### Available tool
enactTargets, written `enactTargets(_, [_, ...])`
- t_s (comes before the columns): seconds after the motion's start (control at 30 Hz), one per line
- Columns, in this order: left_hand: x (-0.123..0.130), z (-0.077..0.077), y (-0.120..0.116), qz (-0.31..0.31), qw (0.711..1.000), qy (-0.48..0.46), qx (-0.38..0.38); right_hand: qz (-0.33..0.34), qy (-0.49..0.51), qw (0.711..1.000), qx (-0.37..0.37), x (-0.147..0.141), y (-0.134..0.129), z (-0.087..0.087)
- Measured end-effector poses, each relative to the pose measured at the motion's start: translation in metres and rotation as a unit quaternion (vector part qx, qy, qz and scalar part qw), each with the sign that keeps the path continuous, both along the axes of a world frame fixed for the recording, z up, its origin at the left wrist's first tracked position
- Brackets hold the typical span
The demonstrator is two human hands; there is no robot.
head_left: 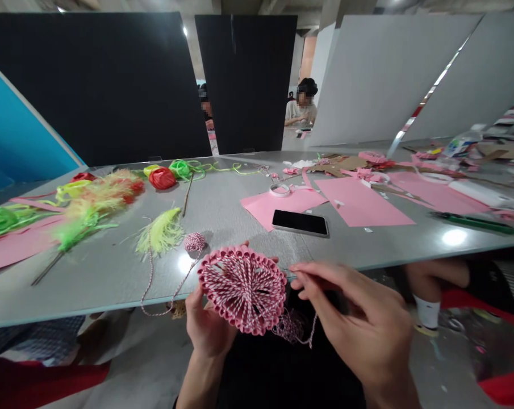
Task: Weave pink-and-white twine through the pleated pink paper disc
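Note:
My left hand [212, 326] is wrapped round the lower left edge of a round pink woven disc [246, 289], with some fingertips showing behind its top. Pink-and-white twisted cord crosses the disc like spokes, and small rolled pink tubes line its rim. At the disc's right edge, my right hand [354, 318] pinches something thin that I cannot make out. Below that hand hangs a loose tangle of cord [291, 326]. A small ball of the same cord [194, 242] rests on the table, its strand looping over the near edge.
A black-screened phone [300, 223] lies beyond the disc, near pink sheets [363, 201] and a white tape ring [279, 190]. Feathers [99, 204] and coloured yarn bundles [162, 178] are on the left. A green pen-like tool [473, 222] lies right. Upright boards [246, 85] stand behind; people sit beyond.

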State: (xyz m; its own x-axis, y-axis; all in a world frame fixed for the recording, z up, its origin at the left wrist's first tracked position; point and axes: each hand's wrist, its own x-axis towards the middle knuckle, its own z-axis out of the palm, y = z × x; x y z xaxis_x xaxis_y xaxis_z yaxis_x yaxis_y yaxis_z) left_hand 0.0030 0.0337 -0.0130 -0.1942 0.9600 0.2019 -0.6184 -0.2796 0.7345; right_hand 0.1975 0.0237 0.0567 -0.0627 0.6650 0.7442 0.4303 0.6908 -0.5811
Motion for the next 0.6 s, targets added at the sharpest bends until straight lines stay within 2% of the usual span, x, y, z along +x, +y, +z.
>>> enactTargets(0.13, [-0.004,-0.020,-0.005,0.059,0.998,-0.009,0.000,0.003,-0.041,0.999,0.030,-0.009,0.003,0.004])
enactTargets(0.27, [-0.011,-0.037,-0.013,0.063,0.997,0.009,-0.053,-0.005,-0.056,0.997,0.052,-0.013,0.005,0.004])
enactTargets(0.6, [-0.010,-0.034,-0.014,0.064,0.993,-0.002,-0.101,-0.041,-0.067,0.994,0.070,-0.009,-0.001,0.005])
